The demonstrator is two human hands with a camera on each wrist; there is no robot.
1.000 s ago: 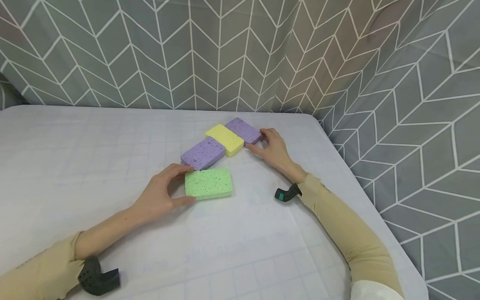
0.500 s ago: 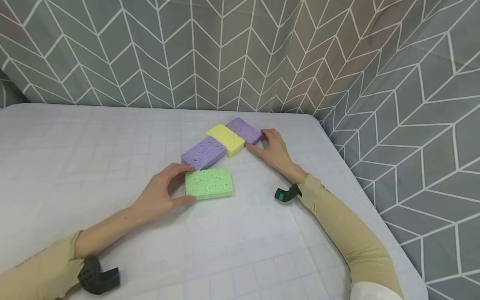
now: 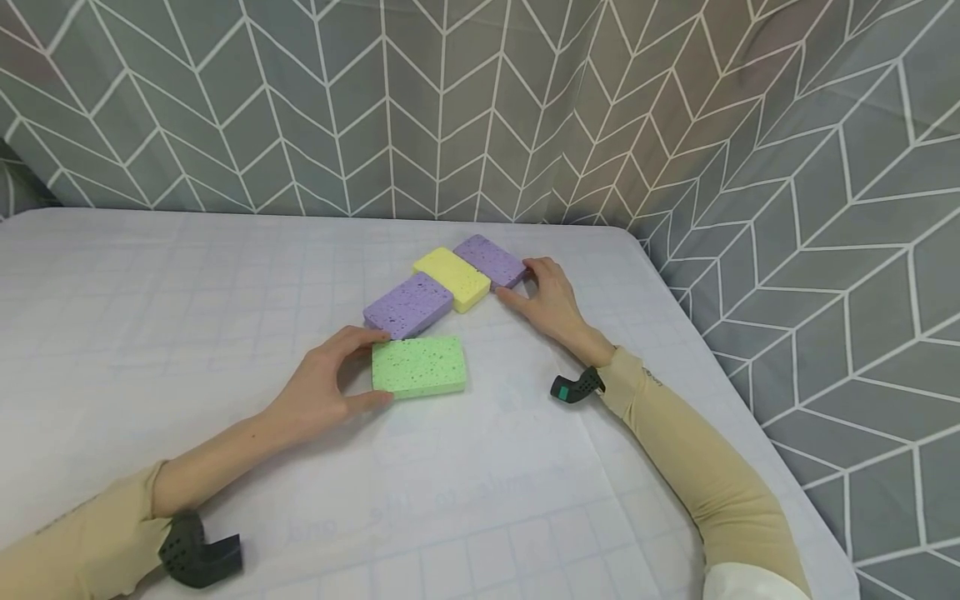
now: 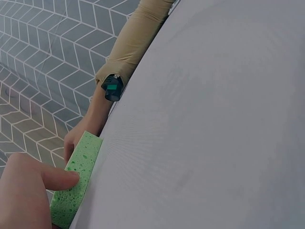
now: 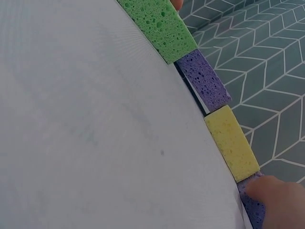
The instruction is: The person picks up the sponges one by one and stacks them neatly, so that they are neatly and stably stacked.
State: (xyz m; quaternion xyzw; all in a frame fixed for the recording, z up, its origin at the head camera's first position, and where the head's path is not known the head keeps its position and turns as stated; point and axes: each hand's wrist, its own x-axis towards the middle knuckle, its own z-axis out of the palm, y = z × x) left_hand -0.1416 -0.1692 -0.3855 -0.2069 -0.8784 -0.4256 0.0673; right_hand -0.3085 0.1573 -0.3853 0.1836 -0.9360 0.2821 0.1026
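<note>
My left hand (image 3: pixel 318 383) grips a green sponge (image 3: pixel 418 367) by its left end, thumb along the near side and fingers at the far side. Behind it lies a purple sponge (image 3: pixel 408 306), whose near corner meets the green one's back edge. A yellow sponge (image 3: pixel 452 278) follows, then a second purple sponge (image 3: pixel 491 261) farthest back, all in a slanting row. My right hand (image 3: pixel 551 300) holds that far purple sponge at its right end. In the right wrist view the thumb (image 5: pixel 262 188) presses its side, and the left wrist view shows the other thumb (image 4: pixel 62 179) against the green sponge.
A white cloth with faint grid lines covers the table (image 3: pixel 225 283). Its rounded far right corner stands close to a grey patterned curtain (image 3: pixel 825 250). Black camera mounts sit on the left wrist (image 3: pixel 197 552) and right wrist (image 3: pixel 576 387).
</note>
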